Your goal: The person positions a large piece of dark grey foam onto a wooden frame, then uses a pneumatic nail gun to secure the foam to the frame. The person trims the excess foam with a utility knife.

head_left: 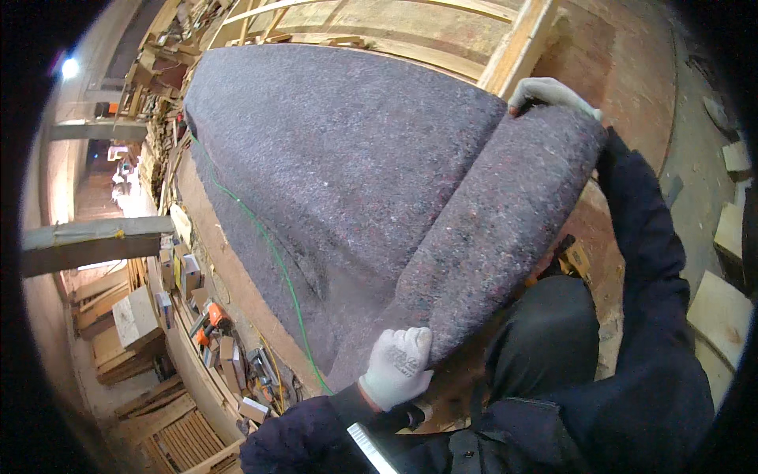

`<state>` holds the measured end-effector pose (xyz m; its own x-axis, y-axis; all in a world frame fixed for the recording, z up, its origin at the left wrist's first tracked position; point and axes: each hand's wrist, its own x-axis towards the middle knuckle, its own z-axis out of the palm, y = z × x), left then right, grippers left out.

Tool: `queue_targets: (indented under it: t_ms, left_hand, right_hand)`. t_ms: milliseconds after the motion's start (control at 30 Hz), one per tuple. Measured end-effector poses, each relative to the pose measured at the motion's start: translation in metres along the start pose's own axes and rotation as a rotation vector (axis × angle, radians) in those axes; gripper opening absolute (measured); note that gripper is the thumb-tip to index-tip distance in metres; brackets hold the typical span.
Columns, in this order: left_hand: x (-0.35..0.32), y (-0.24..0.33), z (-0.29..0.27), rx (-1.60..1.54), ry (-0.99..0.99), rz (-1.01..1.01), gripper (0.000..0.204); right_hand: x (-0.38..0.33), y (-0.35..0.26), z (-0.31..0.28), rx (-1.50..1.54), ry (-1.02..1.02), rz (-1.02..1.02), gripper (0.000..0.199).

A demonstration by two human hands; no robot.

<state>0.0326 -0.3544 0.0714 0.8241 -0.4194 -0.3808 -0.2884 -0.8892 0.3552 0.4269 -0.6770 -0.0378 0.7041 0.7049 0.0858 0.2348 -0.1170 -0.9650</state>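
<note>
A grey, speckled felt sheet [339,150] lies spread over a wooden frame, and its right part is turned into a thick felt roll [505,221]. My left hand [397,367], in a white glove, is closed in a fist on the roll's near end. At the far end, my right hand [555,95], also gloved, curls over the roll's edge; part of its fingers is hidden behind the felt. Folds run through the sheet close to my left hand. A thin green cord [272,245] runs along the sheet's left side.
Wooden beams [513,55] of the frame show beyond the felt. An orange power tool [212,320] and small boxes sit on a bench at left, with stacked boards [170,430] below. Pale boards [720,316] lie at right. A light metal strip [371,449] shows beside my left forearm.
</note>
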Motion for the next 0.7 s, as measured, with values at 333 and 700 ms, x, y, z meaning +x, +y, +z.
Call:
queue_targets:
  t_ms: [333, 700]
  left_hand:
    - [0.012, -0.002, 0.028, 0.028, -0.01, 0.039, 0.027]
    - [0.033, 0.004, 0.07, 0.091, -0.012, 0.01, 0.021]
  right_hand:
    - [-0.007, -0.056, 0.029, -1.061, -0.09, 0.293, 0.052]
    - [0.012, -0.003, 0.048, -0.838, 0.03, 0.612, 0.073]
